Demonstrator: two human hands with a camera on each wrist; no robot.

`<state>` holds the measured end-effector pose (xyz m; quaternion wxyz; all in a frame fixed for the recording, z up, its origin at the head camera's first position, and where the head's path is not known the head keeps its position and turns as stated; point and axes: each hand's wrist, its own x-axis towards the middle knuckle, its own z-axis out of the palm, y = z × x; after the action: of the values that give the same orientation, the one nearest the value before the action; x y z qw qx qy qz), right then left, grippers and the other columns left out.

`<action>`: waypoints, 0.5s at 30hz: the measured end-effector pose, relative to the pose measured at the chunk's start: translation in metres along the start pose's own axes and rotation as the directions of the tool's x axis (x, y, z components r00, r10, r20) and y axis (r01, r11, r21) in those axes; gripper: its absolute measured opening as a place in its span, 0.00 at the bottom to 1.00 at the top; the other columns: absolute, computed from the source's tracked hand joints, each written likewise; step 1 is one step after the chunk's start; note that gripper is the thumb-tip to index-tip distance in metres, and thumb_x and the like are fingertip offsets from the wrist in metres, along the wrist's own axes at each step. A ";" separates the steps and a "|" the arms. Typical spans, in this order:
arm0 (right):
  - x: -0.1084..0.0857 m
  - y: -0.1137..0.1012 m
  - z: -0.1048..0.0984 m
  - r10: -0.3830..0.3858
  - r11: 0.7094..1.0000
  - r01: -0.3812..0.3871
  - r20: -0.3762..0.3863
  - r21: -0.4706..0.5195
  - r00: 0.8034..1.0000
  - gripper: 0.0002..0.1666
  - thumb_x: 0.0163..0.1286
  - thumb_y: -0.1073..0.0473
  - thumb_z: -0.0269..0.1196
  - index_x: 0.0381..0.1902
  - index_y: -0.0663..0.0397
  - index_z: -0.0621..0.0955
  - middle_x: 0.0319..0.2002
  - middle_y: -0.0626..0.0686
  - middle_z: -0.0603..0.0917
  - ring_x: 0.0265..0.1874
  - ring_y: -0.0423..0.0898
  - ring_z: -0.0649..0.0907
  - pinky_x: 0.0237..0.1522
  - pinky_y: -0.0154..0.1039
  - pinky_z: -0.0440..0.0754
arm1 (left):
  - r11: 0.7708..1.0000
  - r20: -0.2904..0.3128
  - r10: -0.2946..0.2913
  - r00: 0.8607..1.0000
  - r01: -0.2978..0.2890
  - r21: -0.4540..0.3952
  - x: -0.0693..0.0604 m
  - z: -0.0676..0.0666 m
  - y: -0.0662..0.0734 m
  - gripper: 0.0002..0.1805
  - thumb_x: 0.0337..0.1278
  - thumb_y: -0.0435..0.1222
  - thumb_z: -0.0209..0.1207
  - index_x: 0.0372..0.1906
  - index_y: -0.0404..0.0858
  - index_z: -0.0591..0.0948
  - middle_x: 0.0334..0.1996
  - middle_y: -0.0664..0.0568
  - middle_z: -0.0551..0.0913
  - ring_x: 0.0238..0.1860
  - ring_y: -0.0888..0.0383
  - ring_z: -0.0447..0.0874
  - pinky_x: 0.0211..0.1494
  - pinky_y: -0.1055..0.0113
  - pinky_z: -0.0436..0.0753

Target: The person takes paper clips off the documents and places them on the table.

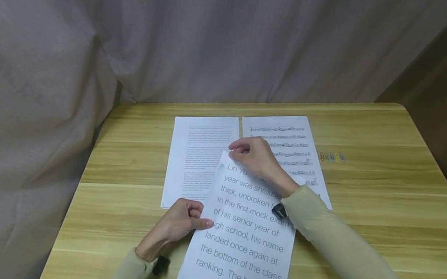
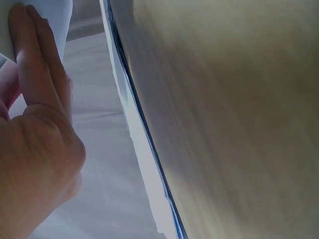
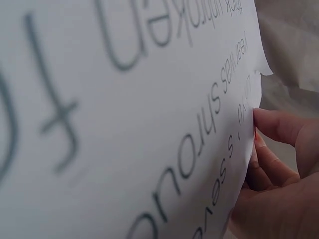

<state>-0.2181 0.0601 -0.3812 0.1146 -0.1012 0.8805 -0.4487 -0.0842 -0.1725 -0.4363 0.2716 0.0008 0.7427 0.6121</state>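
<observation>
A stack of large-print paper sheets (image 1: 243,250) is held tilted above the table. My left hand (image 1: 184,221) grips its left edge, thumb on the printed face and fingers behind. At the top left corner, my right hand (image 1: 255,155) pinches the paper's edge. Between its thumb and fingers shows a thin red sliver (image 3: 255,133), which looks like a paper clip; most of it is hidden. In the left wrist view, my left hand's fingers (image 2: 37,64) lie straight against the back of the white paper (image 2: 57,20).
Behind the held sheets lie a small-print text stack (image 1: 200,155) and a sheet-music stack (image 1: 279,137) on the wooden table (image 1: 370,187). Several coloured paper clips (image 1: 332,157) lie in a row to the right. A grey curtain (image 1: 219,40) hangs along the back.
</observation>
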 end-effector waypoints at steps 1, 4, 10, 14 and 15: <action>0.000 0.001 0.000 -0.002 1.000 0.002 -0.009 0.004 1.000 0.16 0.75 0.59 0.68 0.58 0.55 0.90 0.46 0.56 0.93 0.44 0.50 0.88 0.51 0.40 0.83 | 1.000 0.000 0.000 1.000 0.000 -0.001 0.000 0.000 0.000 0.08 0.61 0.28 0.74 0.39 0.26 0.88 0.24 0.50 0.90 0.26 0.62 0.83 0.32 0.75 0.73; 0.000 0.002 0.000 -0.005 1.000 0.006 -0.035 0.022 0.999 0.16 0.75 0.59 0.68 0.57 0.54 0.90 0.45 0.56 0.93 0.44 0.50 0.89 0.51 0.40 0.84 | 1.000 -0.003 0.000 1.000 0.000 0.002 0.000 0.001 0.001 0.08 0.61 0.28 0.74 0.38 0.26 0.88 0.23 0.51 0.90 0.26 0.62 0.83 0.31 0.74 0.73; 0.000 0.004 -0.004 0.018 0.997 -0.012 -0.074 0.077 0.997 0.16 0.76 0.59 0.69 0.58 0.54 0.90 0.44 0.56 0.93 0.41 0.50 0.88 0.48 0.40 0.84 | 1.000 0.006 0.006 1.000 -0.006 0.010 0.001 0.001 0.001 0.08 0.61 0.27 0.74 0.38 0.25 0.88 0.24 0.47 0.91 0.27 0.62 0.84 0.33 0.74 0.75; -0.001 0.008 -0.011 0.055 0.993 -0.044 -0.093 0.113 0.994 0.17 0.76 0.58 0.69 0.60 0.53 0.89 0.46 0.55 0.92 0.42 0.49 0.87 0.47 0.40 0.84 | 1.000 0.011 0.005 1.000 -0.006 0.009 0.002 0.000 0.002 0.08 0.61 0.27 0.73 0.40 0.25 0.88 0.28 0.42 0.93 0.27 0.62 0.86 0.35 0.73 0.77; -0.001 0.010 -0.013 0.065 0.992 -0.054 -0.096 0.118 0.993 0.17 0.77 0.58 0.69 0.60 0.51 0.89 0.46 0.55 0.92 0.42 0.49 0.87 0.47 0.39 0.84 | 1.000 0.010 0.006 1.000 -0.006 0.008 0.002 0.000 0.002 0.08 0.61 0.27 0.73 0.40 0.25 0.88 0.28 0.43 0.93 0.27 0.62 0.87 0.35 0.73 0.77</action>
<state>-0.2211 0.0760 -0.3819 0.0894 -0.0455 0.8605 -0.4996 -0.0864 -0.1717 -0.4349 0.2736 0.0070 0.7437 0.6099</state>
